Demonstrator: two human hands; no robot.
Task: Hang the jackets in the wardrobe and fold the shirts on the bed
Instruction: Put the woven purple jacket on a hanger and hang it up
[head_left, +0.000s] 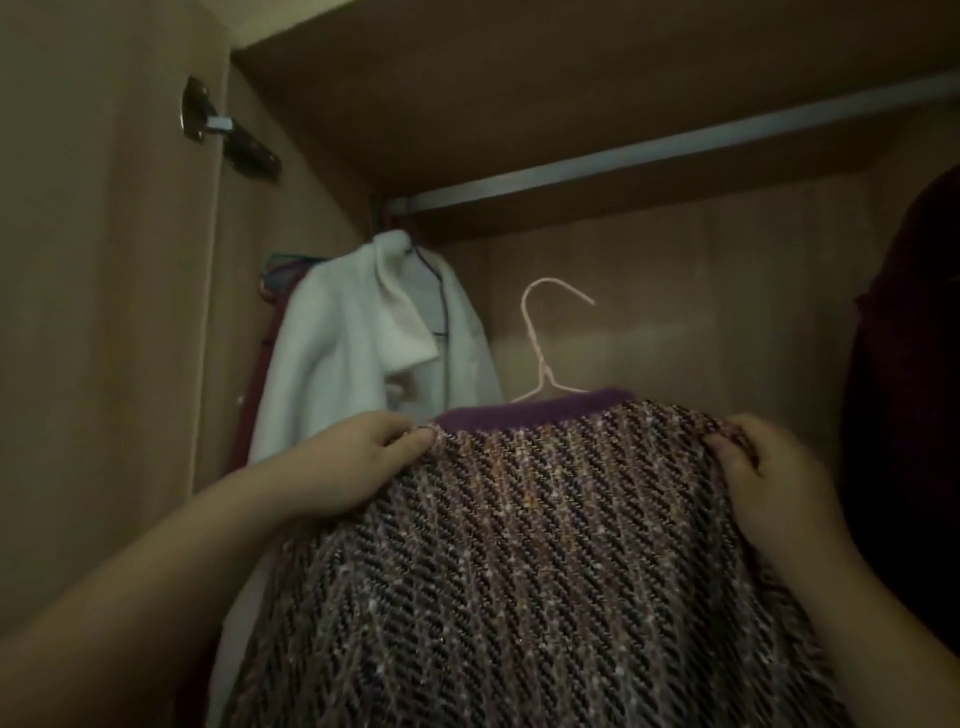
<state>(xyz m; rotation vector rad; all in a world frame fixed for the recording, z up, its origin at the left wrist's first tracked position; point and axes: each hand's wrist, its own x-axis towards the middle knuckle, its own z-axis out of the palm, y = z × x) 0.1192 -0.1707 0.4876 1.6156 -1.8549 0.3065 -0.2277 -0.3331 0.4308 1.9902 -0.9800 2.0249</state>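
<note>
A purple and brown tweed jacket (545, 545) with a purple collar fills the lower middle of the head view, held up inside the wardrobe. It sits on a thin pale pink wire hanger (543, 343) whose hook pokes up above the collar, below the rail and not on it. My left hand (348, 462) pinches the jacket's left shoulder. My right hand (763, 478) grips its right shoulder. The metal rail (649, 156) runs across the top of the wardrobe.
A white coat (363, 353) hangs on a dark hanger at the rail's left end, with coloured hangers (275, 270) behind it. A dark garment (909, 415) hangs at the right edge. The open wardrobe door (104, 312) with its hinge (223, 130) stands at the left.
</note>
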